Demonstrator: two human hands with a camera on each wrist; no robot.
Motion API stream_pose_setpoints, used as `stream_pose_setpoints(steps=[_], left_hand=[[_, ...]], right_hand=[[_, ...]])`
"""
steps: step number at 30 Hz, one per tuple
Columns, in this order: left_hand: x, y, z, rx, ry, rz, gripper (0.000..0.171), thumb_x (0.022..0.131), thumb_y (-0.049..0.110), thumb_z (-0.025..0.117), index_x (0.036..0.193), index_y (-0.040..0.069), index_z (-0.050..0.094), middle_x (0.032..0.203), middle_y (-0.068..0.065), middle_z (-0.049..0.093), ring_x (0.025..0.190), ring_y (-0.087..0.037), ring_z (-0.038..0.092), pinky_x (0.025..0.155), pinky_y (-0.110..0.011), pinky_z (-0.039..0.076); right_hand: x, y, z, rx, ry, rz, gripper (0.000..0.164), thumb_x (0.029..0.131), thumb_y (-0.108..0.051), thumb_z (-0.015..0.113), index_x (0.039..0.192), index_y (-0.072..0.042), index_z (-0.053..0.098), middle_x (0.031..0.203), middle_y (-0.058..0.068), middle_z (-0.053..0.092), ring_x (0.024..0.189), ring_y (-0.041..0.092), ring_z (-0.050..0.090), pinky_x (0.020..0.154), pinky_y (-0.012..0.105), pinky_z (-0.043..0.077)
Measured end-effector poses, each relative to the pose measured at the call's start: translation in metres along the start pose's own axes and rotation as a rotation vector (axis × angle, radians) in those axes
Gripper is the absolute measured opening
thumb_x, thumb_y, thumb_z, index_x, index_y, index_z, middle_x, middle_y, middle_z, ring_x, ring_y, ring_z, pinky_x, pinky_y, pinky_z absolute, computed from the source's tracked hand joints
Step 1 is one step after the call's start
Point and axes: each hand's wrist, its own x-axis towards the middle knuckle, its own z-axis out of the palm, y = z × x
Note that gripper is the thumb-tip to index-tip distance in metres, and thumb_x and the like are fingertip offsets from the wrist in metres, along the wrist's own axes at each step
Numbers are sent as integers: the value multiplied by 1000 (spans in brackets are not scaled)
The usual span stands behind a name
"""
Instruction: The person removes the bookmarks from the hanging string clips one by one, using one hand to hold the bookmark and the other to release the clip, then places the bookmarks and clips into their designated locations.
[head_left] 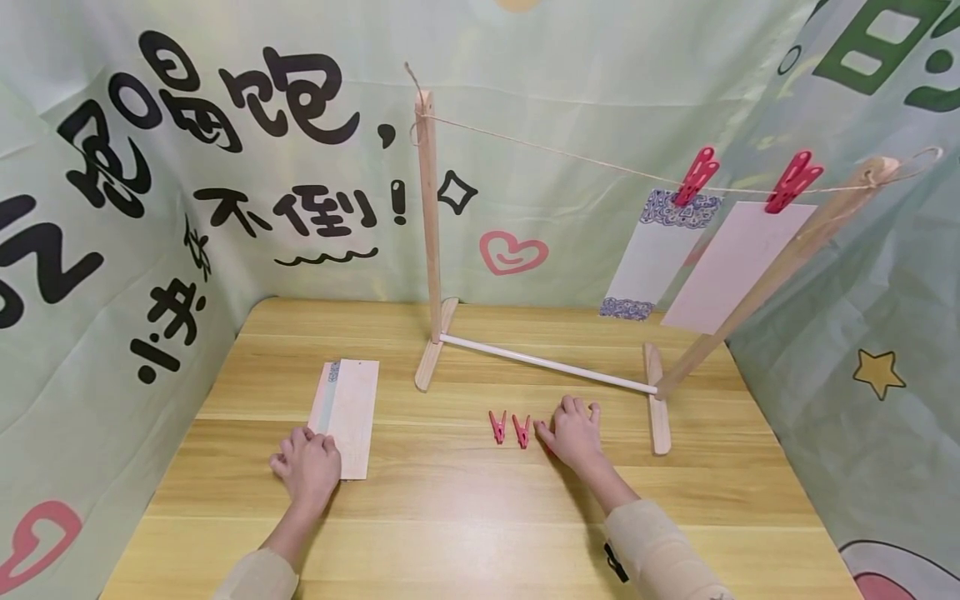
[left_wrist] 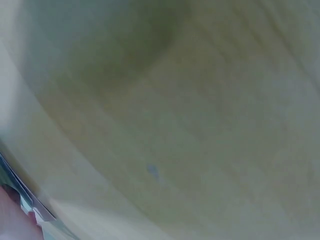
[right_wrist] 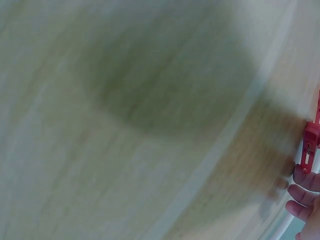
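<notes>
Paper cards lie overlapped at the left of the table, a plain pinkish one (head_left: 356,417) over others with a blue patterned strip (head_left: 327,387). My left hand (head_left: 307,471) has curled fingers on their lower left edge; in the left wrist view a finger (left_wrist: 17,220) overlaps card edges (left_wrist: 45,212). My right hand (head_left: 577,435) pinches a red clothespin (right_wrist: 310,142), mostly hidden under it in the head view. To its left lie two more red clothespins, one (head_left: 497,427) beside the other (head_left: 522,431).
A wooden stand (head_left: 429,217) carries a string (head_left: 555,150) across to a second post (head_left: 795,258). Two cards hang there at the right, a blue patterned one (head_left: 652,250) and a plain one (head_left: 738,267), each by a red clothespin. A white rod (head_left: 547,363) joins the feet.
</notes>
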Motion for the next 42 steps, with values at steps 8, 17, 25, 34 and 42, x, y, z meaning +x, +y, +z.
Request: stream_pose_setpoints(steps=[8,17,25,34,42], left_hand=[[1,-1,0,77,-9,15,33,90,17,41,77,-5,61,101,-21,41,100,-41,31,91,-60,9],[3,-3,-3,179,-35,72,34,89,18,41,80,-6,64,109,-25,42,107,-43,29,92,-62,9],[5,-4,-5,255,-56,136,32,88,18,41,77,-2,63,110,-26,41,111,-44,28,92,-62,10],[4,-5,-6,291,-75,153,34,89,21,40,77,-4,61,107,-24,42,110,-42,29,92,-62,11],[6,-6,-6,318,-80,172,35,89,22,39,77,-4,60,108,-25,41,111,-42,29,92,-62,11]], right_hand=[[0,1,1,-5,12,-1,48,86,-48,51,80,-2,61,103,11,49,108,30,44,98,57,21],[0,-1,1,0,14,9,50,86,-48,52,86,1,63,104,12,49,109,31,43,99,58,20],[1,-6,1,-9,-14,60,53,88,-48,49,89,3,63,112,15,50,113,32,41,100,57,18],[3,-13,1,-24,-47,109,63,89,-51,44,104,8,60,122,18,47,117,34,39,102,57,15],[3,-16,-1,-68,-70,116,65,90,-53,41,106,7,60,121,19,47,116,35,40,102,56,16]])
